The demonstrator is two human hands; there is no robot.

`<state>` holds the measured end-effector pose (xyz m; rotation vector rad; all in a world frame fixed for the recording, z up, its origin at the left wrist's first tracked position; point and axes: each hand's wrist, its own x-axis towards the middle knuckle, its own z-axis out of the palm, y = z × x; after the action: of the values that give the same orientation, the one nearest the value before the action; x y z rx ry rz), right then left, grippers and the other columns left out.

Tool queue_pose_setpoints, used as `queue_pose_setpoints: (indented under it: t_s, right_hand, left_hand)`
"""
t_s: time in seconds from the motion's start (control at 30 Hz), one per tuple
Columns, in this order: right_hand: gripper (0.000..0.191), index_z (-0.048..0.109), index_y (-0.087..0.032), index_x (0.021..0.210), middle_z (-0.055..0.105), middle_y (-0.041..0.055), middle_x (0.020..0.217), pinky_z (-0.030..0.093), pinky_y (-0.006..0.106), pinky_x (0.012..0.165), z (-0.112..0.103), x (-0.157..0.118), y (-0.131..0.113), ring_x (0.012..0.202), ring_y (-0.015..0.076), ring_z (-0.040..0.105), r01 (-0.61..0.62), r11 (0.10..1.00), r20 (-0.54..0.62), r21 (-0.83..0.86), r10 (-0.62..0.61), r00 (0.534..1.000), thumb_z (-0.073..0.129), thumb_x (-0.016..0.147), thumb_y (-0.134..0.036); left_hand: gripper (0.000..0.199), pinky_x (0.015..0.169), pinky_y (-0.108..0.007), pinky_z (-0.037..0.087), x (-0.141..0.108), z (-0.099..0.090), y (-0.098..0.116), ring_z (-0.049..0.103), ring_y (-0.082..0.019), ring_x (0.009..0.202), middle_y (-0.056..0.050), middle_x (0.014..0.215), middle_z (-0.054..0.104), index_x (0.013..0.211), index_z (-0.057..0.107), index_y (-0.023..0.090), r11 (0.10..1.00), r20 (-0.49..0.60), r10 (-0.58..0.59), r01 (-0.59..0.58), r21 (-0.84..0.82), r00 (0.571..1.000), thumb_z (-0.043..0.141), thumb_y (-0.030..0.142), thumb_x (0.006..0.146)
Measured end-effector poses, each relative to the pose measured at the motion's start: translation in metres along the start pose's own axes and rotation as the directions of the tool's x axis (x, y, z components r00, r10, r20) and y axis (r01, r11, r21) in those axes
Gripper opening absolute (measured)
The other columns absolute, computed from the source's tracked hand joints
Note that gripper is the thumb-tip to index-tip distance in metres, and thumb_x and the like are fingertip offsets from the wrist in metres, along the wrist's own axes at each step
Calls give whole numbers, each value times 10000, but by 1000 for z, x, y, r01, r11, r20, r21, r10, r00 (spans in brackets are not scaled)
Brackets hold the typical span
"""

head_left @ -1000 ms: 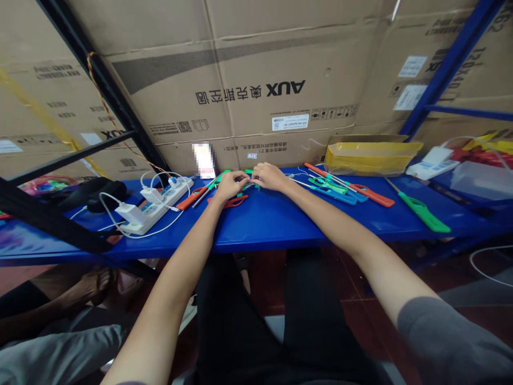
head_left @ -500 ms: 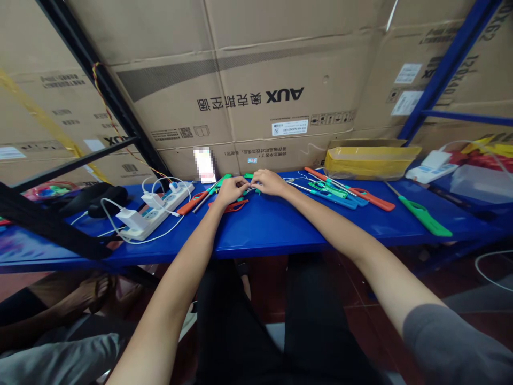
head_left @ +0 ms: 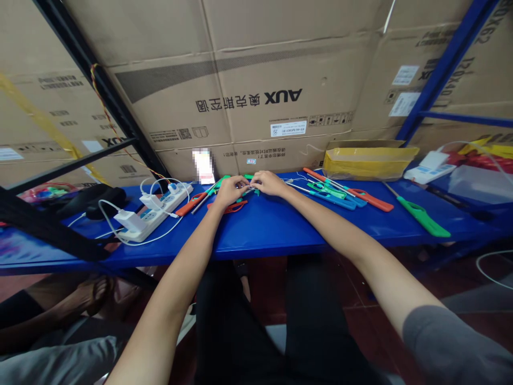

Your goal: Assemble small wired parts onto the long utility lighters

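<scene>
My left hand and my right hand meet over the back of the blue table, fingers bent into a pinch. Between their fingertips is something small and thin that I cannot make out. Green plastic pieces show just under the fingers. An orange lighter part lies below my left hand. Left of it rest an orange long-neck lighter and a metal rod. To the right of my right hand are a blue long-neck lighter, an orange one and, farther off, a green one.
A white power strip with plugged chargers and looping cables stands left on the blue table. A lit phone leans against the cardboard. A yellow-taped box stands at the back right. A co-worker's legs show lower left.
The view has shifted very slightly. Both hands stay in the same place, with their fingers moving only a little. The lighters lie as before.
</scene>
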<state>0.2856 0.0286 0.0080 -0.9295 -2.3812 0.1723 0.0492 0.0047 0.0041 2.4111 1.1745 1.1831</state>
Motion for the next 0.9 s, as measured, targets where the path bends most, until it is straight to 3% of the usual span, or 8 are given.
queue_pose_setpoints:
  t_s: [0.2, 0.63, 0.77, 0.9]
  right_hand:
    - [190, 931, -200, 1060, 850, 73, 1025, 501, 307, 905, -2, 0, 1, 941, 206, 740, -46, 993, -9, 112, 47, 999, 748, 1069, -149]
    - [193, 925, -193, 1070, 832, 87, 1032, 487, 329, 916, -9, 1, 1, 966, 229, 706, -1, 1000, 2, -2, 1, 1000, 734, 1057, -173]
    - [216, 920, -206, 1058, 831, 91, 1058, 503, 357, 963, -28, -4, 9, 992, 246, 704, 58, 997, 55, -47, -55, 997, 722, 1016, -130]
    - [287, 929, -259, 1102, 820, 66, 1087, 515, 374, 996, -38, -7, 12, 1039, 255, 699, 148, 988, 196, -44, -137, 971, 779, 938, -77]
  left_hand:
    - [110, 816, -307, 594, -1, -1, 1, 751, -213, 793, -58, 919, 869, 929, 880, 220, 1000, -5, 2, -2, 15, 1000, 832, 319, 920]
    - [60, 779, -299, 550, 0, -3, 4, 698, -197, 768, -35, 848, 808, 887, 802, 207, 1000, -7, -16, 16, 16, 1000, 756, 230, 856]
    - [57, 770, -302, 540, 0, -4, 4, 691, -196, 766, -28, 848, 799, 865, 774, 213, 999, -12, -41, 41, 24, 999, 732, 221, 826]
    - [44, 759, -309, 537, -1, -5, 4, 686, -202, 762, -25, 831, 783, 846, 754, 219, 999, -5, -45, 45, 23, 999, 741, 222, 804]
